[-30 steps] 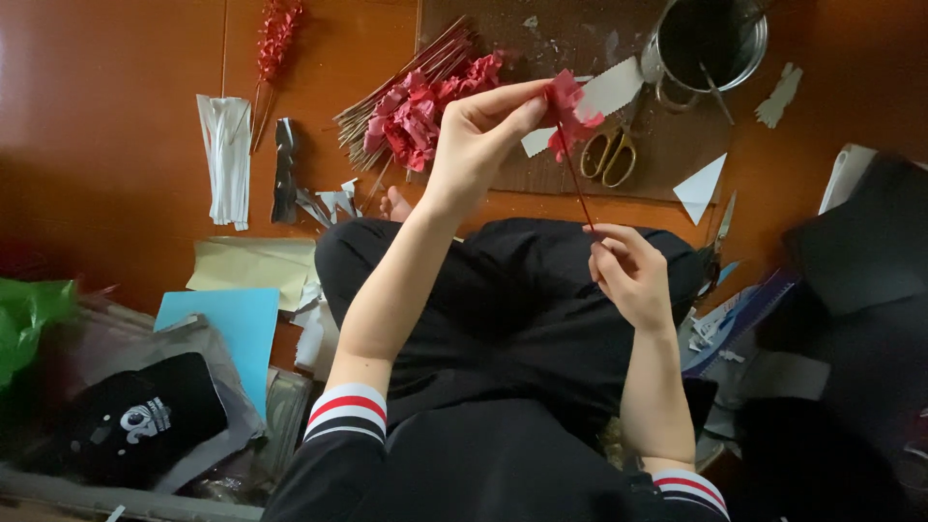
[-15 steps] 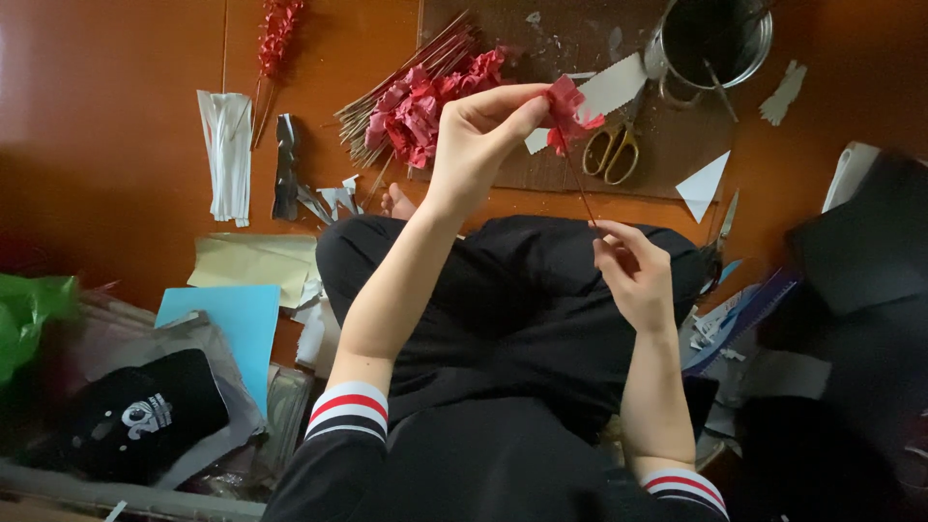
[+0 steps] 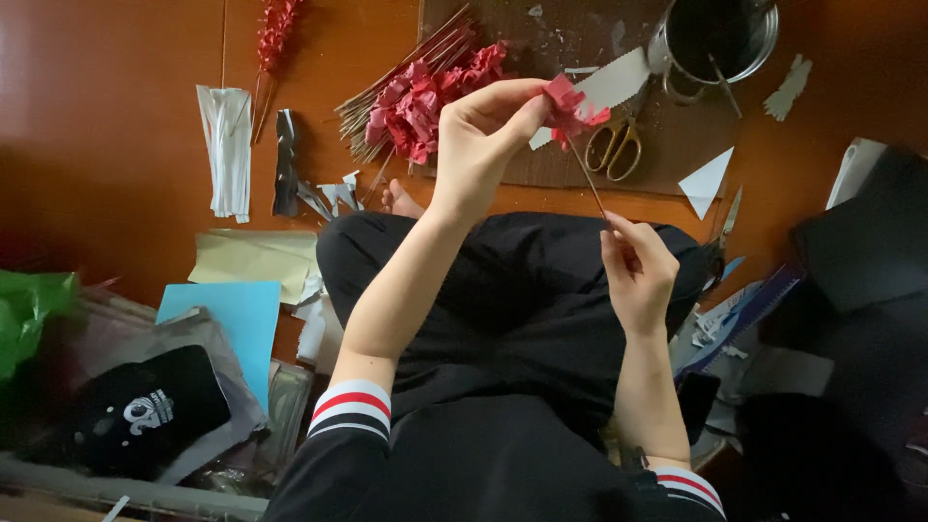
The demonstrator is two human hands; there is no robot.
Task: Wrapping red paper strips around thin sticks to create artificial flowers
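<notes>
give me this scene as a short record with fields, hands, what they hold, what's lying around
left hand: left hand raised, fingers pinching the red paper flower at the top of a thin stick
right hand: right hand lower, fingertips pinching the stick's bottom end
stick: slanted, flower end up
behind the hands: pile of finished red flowers on sticks, scissors with yellow handles, metal pot
floor left: white paper strips, blue sheet, yellow sheet
person: seated, dark trousers, striped cuffs
</notes>
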